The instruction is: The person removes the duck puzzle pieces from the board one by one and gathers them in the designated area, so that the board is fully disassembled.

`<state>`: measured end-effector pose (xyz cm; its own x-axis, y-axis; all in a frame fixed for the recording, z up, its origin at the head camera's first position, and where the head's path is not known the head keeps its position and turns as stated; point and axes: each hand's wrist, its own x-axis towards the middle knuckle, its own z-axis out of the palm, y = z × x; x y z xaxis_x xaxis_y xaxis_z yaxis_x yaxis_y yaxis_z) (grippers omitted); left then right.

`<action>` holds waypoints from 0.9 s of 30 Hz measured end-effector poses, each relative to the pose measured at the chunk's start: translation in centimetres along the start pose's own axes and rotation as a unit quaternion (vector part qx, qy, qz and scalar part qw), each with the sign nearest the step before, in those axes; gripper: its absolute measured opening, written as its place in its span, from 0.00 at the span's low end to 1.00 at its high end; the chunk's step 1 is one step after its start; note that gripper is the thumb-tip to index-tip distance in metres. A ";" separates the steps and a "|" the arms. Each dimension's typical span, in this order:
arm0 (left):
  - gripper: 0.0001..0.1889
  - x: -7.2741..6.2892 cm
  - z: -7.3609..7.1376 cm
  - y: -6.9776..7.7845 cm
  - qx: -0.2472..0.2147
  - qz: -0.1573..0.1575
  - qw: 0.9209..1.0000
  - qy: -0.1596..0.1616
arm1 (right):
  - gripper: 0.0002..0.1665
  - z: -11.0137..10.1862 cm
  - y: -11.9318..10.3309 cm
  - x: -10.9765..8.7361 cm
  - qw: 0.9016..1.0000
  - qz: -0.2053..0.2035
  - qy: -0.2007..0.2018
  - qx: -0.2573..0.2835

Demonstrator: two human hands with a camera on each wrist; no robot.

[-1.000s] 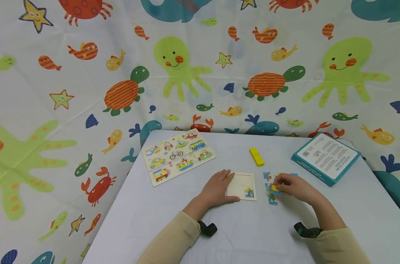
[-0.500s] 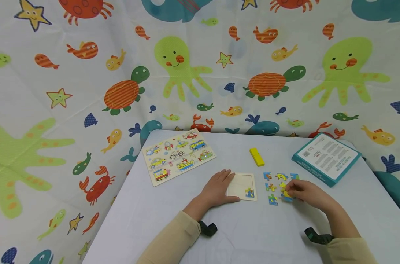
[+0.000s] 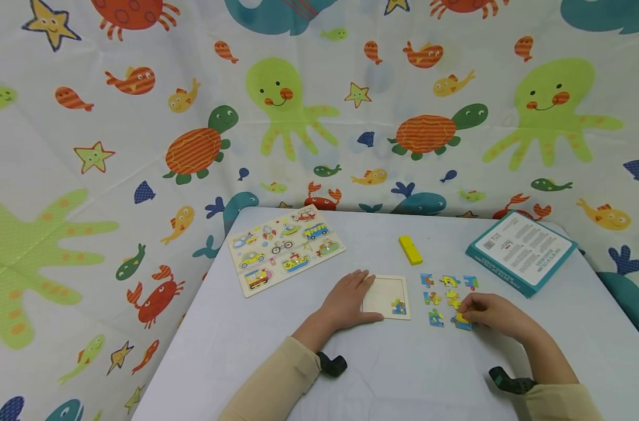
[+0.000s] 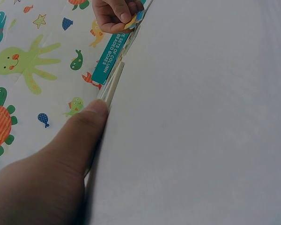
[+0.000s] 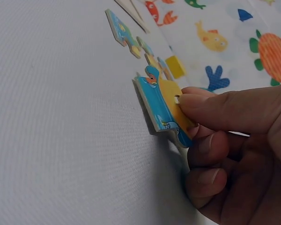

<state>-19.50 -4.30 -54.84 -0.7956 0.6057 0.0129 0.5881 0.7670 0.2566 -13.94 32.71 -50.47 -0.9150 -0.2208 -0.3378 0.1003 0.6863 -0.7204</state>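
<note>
My left hand [image 3: 346, 301] rests flat on the left side of a small square wooden puzzle tray [image 3: 377, 292], thumb along its near edge. One jigsaw piece [image 3: 398, 306] lies inside that tray, in the near right corner. To the right, my right hand [image 3: 490, 313] pinches a blue and yellow puzzle piece [image 5: 157, 103] between thumb and fingers. In the right wrist view this piece is tilted, its lower edge at or just above the tabletop. Several loose puzzle pieces [image 3: 436, 318] lie in rows between the tray and my right hand.
A wooden vehicle puzzle board [image 3: 285, 250] lies at the back left. Behind the loose pieces is a yellow block [image 3: 410, 250]. A teal box [image 3: 522, 252] sits at the back right. A sea-animal printed cloth [image 3: 319, 117] hangs behind the white table [image 3: 235, 345].
My right hand has moved right and slightly nearer from over the middle of the loose pieces, carrying the pinched piece to the near right of the group. The left hand stays put.
</note>
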 end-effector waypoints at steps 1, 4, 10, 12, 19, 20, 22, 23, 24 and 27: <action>0.51 0.0 0.0 0.0 0.000 -0.001 1.000 0.000 | 0.12 0.0 0.0 0.0 1.000 0.001 0.000 -0.002; 0.51 0.0 0.0 0.0 -0.003 -0.002 1.000 0.000 | 0.11 0.1 -0.1 0.1 1.000 0.004 -0.002 -0.008; 0.51 -0.1 -0.1 0.0 -0.005 -0.003 1.000 0.000 | 0.11 0.2 -0.4 -0.1 1.000 0.011 0.000 -0.011; 0.51 -0.1 -0.1 0.0 -0.003 -0.003 1.000 0.000 | 0.12 0.2 -0.4 -0.2 1.000 0.010 0.003 -0.014; 0.51 -0.1 -0.1 0.1 -0.002 -0.004 1.000 0.000 | 0.13 0.4 -0.8 0.0 0.999 0.012 0.022 -0.033; 0.51 -0.1 -0.1 0.1 -0.002 -0.004 1.000 -0.001 | 0.13 0.4 -1.0 0.0 0.999 0.012 0.026 -0.033; 0.51 -0.1 -0.2 0.1 -0.002 -0.005 1.000 -0.003 | 0.13 0.4 -1.5 0.2 0.999 0.008 0.029 -0.038; 0.51 -0.1 -0.2 0.1 -0.002 -0.006 1.000 -0.004 | 0.14 0.4 -1.8 0.3 0.999 0.005 0.030 -0.041; 0.51 -0.1 -0.2 0.1 -0.001 -0.007 1.000 -0.005 | 0.14 0.4 -2.1 0.4 0.999 0.001 0.029 -0.045; 0.51 -0.1 -0.3 0.1 0.001 -0.009 1.000 -0.006 | 0.14 0.5 -3.2 0.9 0.998 -0.004 0.025 -0.054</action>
<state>-19.43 -4.30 -54.56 -0.8041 0.5944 -0.0039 0.5739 0.7781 0.2555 -14.92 29.98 -48.83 -0.9344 -0.1933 -0.2992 0.0523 0.7564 -0.6520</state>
